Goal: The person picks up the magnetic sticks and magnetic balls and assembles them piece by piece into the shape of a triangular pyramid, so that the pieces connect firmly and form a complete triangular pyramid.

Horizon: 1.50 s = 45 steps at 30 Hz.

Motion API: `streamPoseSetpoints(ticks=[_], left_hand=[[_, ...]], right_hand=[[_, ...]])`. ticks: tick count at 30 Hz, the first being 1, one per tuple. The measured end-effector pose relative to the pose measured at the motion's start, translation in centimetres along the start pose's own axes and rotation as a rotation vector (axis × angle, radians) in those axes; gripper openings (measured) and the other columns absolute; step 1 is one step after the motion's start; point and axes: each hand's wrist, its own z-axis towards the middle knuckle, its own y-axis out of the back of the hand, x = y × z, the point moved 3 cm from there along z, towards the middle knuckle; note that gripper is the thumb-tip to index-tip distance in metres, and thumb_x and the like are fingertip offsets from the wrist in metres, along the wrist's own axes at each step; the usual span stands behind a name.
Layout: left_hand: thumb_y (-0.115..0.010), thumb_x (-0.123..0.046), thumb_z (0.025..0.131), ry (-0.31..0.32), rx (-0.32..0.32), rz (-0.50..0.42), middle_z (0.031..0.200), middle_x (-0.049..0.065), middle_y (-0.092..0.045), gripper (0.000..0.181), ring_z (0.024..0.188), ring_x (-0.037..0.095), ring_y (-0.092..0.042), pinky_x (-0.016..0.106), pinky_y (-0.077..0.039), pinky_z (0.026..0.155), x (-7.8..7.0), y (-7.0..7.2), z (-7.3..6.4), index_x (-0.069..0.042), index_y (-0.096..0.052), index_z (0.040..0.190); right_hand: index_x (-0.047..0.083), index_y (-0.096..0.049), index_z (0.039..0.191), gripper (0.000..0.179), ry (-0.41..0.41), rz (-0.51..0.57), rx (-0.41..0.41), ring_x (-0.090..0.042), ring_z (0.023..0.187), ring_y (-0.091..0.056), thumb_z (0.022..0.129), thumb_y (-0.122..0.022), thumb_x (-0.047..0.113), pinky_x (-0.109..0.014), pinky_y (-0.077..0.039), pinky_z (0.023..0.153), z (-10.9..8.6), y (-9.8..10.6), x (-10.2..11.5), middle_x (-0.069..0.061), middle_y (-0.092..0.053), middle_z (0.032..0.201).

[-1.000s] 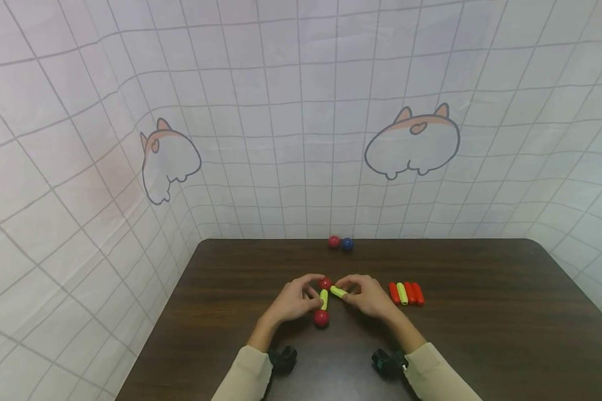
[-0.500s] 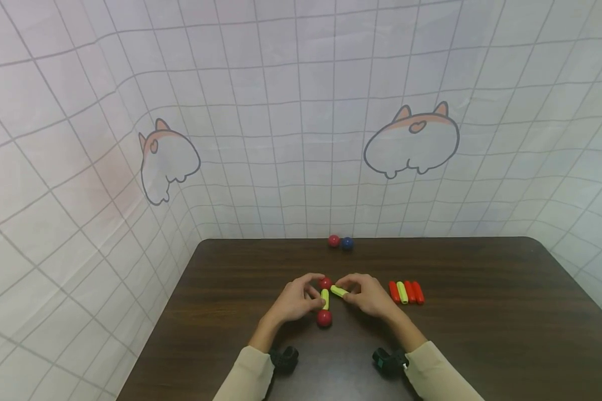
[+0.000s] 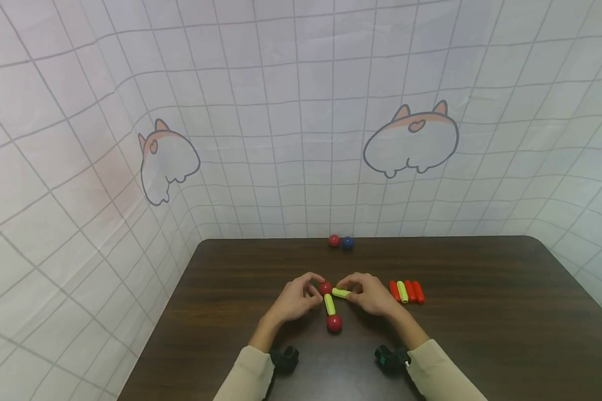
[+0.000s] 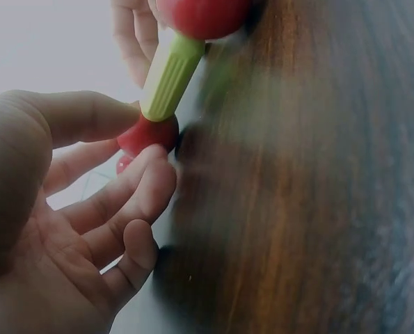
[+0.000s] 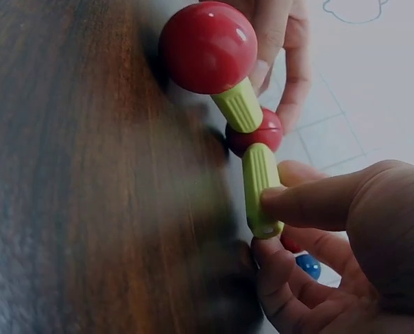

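The nearer red ball [image 3: 334,323] has just swung toward the right hand [image 3: 371,295], and the standing-off stick [image 3: 330,304] has swung with it, so it now slants clear of the thumb of the left hand [image 3: 295,298] in the head view. The central red ball [image 3: 325,288] has shifted slightly toward the person. As a judgement, the stick and nearer ball are moving as one piece, their angle to the central ball being adjusted.

The left thumb and index finger pinch the central ball on the tabletop [image 3: 231,306]; the right thumb and fingers pinch the sideways stick [image 3: 340,293], its end at that ball.

Whether either yellow-green stick truly joins the central ball cannot be told; any gap is too small to see. The left wrist view cuts off the nearer ball at its top edge, and the left index fingertip is hidden behind the central ball there.
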Motion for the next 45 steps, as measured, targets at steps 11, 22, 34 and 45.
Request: streamPoseSetpoints(ticks=[11, 22, 34, 45], left_hand=[[-0.070, -0.021, 0.097, 0.005, 0.000, 0.054, 0.097, 0.002, -0.066, 0.036, 0.070, 0.014, -0.058, 0.030, -0.049, 0.059, -0.1, 0.0, -0.1, -0.016, -0.068, 0.132], [-0.071, -0.023, 0.097, 0.012, 0.001, 0.068, 0.098, 0.000, -0.067, 0.026, 0.070, 0.013, -0.057, 0.029, -0.047, 0.059, 0.0, 0.0, -0.2, -0.019, -0.072, 0.122], [-0.073, -0.022, 0.095, 0.024, -0.019, 0.073, 0.092, 0.000, -0.065, 0.023, 0.062, 0.011, -0.052, 0.027, -0.044, 0.055, 0.3, 0.4, -0.3, -0.020, -0.071, 0.118], [-0.073, -0.020, 0.094, 0.021, -0.029, 0.083, 0.095, 0.000, -0.067, 0.023, 0.063, 0.009, -0.053, 0.026, -0.045, 0.056, 0.6, 0.9, -0.2, -0.018, -0.069, 0.116]], right_hand=[[0.018, -0.075, 0.112, 0.028, 0.021, -0.013, 0.073, -0.017, 0.085, -0.061, 0.090, -0.070, 0.000, -0.034, -0.049, 0.075, -0.1, 0.2, 0.4, -0.004, -0.071, 0.113], [0.017, -0.075, 0.114, 0.027, 0.017, 0.000, 0.081, -0.017, 0.088, -0.062, 0.091, -0.070, 0.003, -0.035, -0.050, 0.076, -0.1, 0.3, 0.3, -0.005, -0.072, 0.110], [0.008, -0.071, 0.122, 0.026, -0.011, 0.056, 0.005, -0.019, 0.089, -0.063, 0.096, -0.069, 0.013, -0.035, -0.052, 0.070, -0.6, 2.4, 0.0, -0.007, -0.071, 0.107], [0.005, -0.067, 0.127, 0.029, -0.027, 0.103, -0.073, -0.022, 0.100, -0.066, 0.099, -0.067, 0.014, -0.031, -0.052, 0.079, -1.1, 5.4, -0.3, -0.022, -0.068, 0.125]])
